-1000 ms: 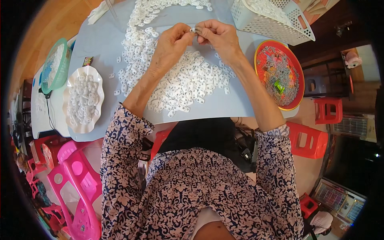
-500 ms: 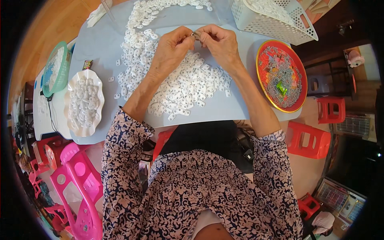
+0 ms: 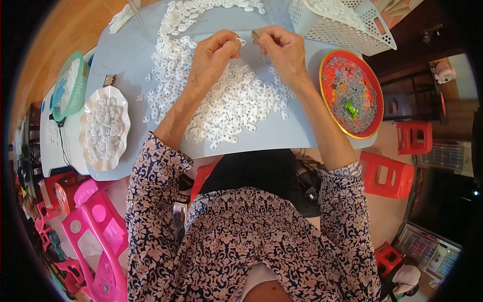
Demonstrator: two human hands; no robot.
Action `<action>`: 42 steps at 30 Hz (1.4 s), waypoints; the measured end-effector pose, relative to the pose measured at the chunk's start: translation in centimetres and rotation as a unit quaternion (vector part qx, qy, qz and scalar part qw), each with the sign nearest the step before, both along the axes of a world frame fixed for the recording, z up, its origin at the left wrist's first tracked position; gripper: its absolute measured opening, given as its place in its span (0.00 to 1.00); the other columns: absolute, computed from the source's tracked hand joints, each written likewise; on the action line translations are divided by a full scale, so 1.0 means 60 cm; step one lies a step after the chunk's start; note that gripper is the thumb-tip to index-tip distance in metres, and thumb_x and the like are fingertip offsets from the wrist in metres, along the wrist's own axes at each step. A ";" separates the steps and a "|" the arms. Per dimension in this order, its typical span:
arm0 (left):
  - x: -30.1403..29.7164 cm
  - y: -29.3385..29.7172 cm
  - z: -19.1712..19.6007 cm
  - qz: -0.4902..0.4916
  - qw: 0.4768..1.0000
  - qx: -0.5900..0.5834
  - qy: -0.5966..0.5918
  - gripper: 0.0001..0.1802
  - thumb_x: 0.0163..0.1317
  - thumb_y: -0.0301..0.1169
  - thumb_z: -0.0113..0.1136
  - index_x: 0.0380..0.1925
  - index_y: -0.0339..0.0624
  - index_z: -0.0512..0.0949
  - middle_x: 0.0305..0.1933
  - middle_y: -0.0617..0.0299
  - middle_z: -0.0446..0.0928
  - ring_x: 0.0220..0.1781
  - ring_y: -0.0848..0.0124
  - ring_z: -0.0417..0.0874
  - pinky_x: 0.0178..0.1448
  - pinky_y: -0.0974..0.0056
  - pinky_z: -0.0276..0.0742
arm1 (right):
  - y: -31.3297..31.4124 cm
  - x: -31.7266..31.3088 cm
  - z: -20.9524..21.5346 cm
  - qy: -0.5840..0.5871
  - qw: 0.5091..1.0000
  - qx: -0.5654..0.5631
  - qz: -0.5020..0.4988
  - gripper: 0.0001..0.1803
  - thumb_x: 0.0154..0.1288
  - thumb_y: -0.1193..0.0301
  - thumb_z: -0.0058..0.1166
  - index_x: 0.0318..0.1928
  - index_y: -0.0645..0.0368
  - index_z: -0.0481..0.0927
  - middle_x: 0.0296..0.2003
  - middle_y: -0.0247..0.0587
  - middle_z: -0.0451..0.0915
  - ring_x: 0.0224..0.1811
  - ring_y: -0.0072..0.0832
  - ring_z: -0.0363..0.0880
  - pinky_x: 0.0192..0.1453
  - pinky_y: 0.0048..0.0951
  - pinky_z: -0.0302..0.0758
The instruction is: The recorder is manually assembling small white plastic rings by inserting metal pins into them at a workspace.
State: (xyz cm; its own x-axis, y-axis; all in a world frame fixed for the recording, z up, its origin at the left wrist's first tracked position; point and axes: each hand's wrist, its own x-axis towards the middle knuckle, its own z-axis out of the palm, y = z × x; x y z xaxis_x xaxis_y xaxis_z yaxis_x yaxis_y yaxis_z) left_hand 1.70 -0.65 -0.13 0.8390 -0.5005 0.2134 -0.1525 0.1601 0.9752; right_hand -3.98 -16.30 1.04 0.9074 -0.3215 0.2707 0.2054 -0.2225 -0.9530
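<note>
Bench (image 3: 126,55), pale blue: white plastic pieces, two hands at its far edge.
Heap of white pieces (image 3: 226,100) spread mid-bench; left hand (image 3: 214,58), fingers curled, pinches one white piece (image 3: 238,40); right hand (image 3: 282,48) pinches a small metal part (image 3: 255,34) just beside.

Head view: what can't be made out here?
- Small piece at the right hand: too small, fingers cover it.
- Left hand fingertips: a white piece, grip unclear.
- White basket: top cut by the edge.
- Red tray contents: too fine.
</note>
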 end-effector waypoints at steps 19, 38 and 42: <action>-0.001 0.002 -0.006 -0.006 1.000 0.027 -0.004 0.09 0.58 0.31 0.54 0.29 0.37 0.77 0.21 0.69 0.73 0.26 0.83 0.70 0.33 0.76 0.66 | -0.077 -0.018 0.012 0.062 0.891 -0.436 0.111 0.06 0.56 0.74 0.56 0.33 0.65 0.80 0.23 0.41 0.78 0.21 0.23 0.73 0.29 0.27 0.71; 0.001 -0.001 -0.009 -0.007 0.999 0.049 -0.020 0.09 0.58 0.32 0.53 0.28 0.36 0.77 0.20 0.68 0.73 0.25 0.83 0.70 0.31 0.76 0.65 | -0.099 -0.014 0.034 0.087 0.902 -0.423 0.006 0.08 0.55 0.71 0.55 0.32 0.63 0.81 0.22 0.46 0.79 0.24 0.36 0.78 0.34 0.33 0.75; -0.001 0.001 -0.012 -0.016 0.999 0.046 -0.017 0.09 0.58 0.32 0.53 0.29 0.36 0.77 0.20 0.68 0.73 0.26 0.83 0.70 0.31 0.75 0.63 | -0.107 -0.012 0.034 0.059 0.908 -0.414 -0.002 0.09 0.54 0.70 0.53 0.30 0.62 0.82 0.21 0.49 0.79 0.24 0.43 0.78 0.34 0.37 0.74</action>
State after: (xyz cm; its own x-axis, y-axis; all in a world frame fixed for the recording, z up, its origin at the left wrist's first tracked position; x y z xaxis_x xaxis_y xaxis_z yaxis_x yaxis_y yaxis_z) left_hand 1.65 -0.58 -0.83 0.8152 -0.5463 0.1924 -0.1814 0.0746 0.9806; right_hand -4.70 -22.73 3.10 0.9453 -0.0556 0.3215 0.1099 -0.8735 -0.4742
